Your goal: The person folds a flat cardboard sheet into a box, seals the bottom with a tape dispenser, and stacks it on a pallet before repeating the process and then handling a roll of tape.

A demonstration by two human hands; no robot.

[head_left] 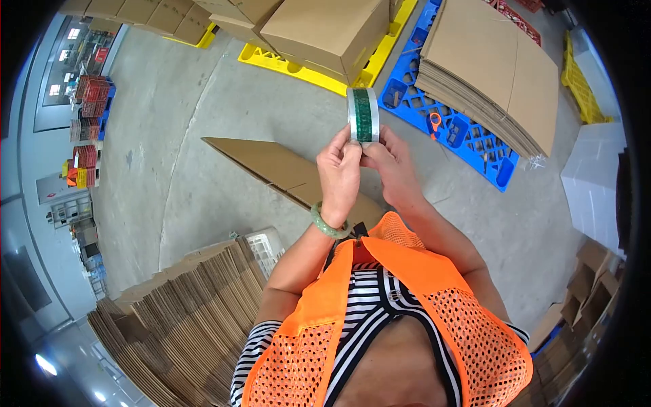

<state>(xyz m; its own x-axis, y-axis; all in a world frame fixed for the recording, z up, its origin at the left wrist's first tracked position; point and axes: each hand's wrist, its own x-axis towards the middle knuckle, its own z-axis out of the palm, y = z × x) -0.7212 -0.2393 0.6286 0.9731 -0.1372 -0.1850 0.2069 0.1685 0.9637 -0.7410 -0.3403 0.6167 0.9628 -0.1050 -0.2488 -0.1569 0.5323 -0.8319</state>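
Both my hands meet on a roll of packing tape (363, 115), white at the edges with a green band round its middle. My left hand (341, 166) grips the lower left of the roll, its thumb at the bottom edge; a green bangle (327, 222) circles that wrist. On the lower right side, my right hand (390, 163) closes on the roll with thumb and fingers pinched. Whether a tape end is lifted cannot be made out. Below the hands, a folded flat cardboard box (278, 166) leans in front of my body, partly hidden by my left arm.
A blue pallet (503, 173) carries stacked flat cardboard (485, 68); orange-handled scissors (435, 123) lie on its edge. Cardboard boxes (319, 34) stand on a yellow pallet (298, 71) ahead. Many folded cartons (196, 312) stand at lower left beside a white crate (266, 247).
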